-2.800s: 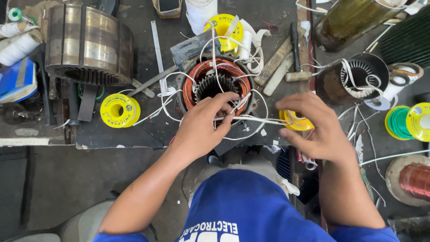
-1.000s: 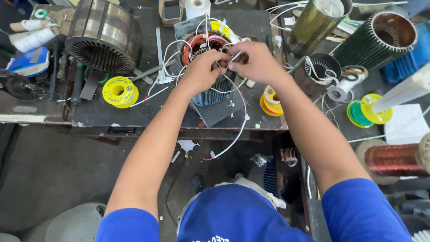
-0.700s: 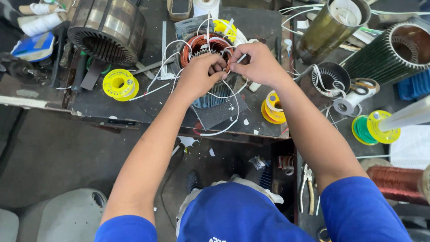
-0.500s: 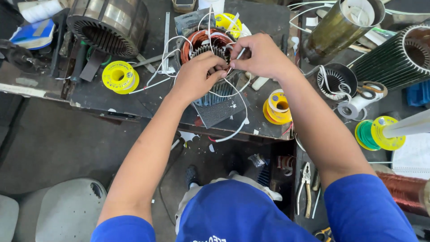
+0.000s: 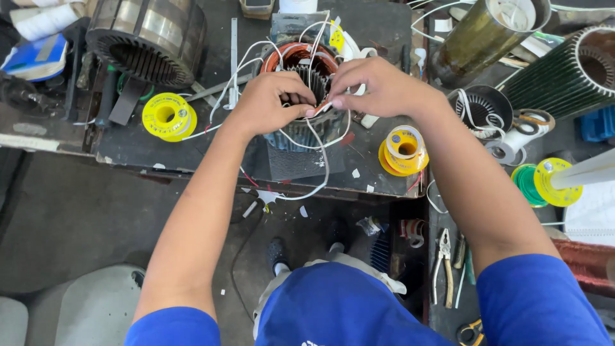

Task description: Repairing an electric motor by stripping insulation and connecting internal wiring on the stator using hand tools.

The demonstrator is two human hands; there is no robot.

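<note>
Both hands, left [image 5: 272, 102] and right [image 5: 375, 86], fingers pinched shut on white wire [image 5: 320, 138] over stator [image 5: 301, 70].

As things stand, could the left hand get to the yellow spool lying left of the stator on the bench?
Probably yes. The yellow spool lies in the open on the bench, beside the left hand, with only loose white wires between. But that hand is now pinching wire at the stator.

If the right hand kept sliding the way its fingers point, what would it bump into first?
Probably the left hand: the right hand points leftward, and their fingertips already nearly meet over the copper-wound stator, though depth is unclear.
</note>
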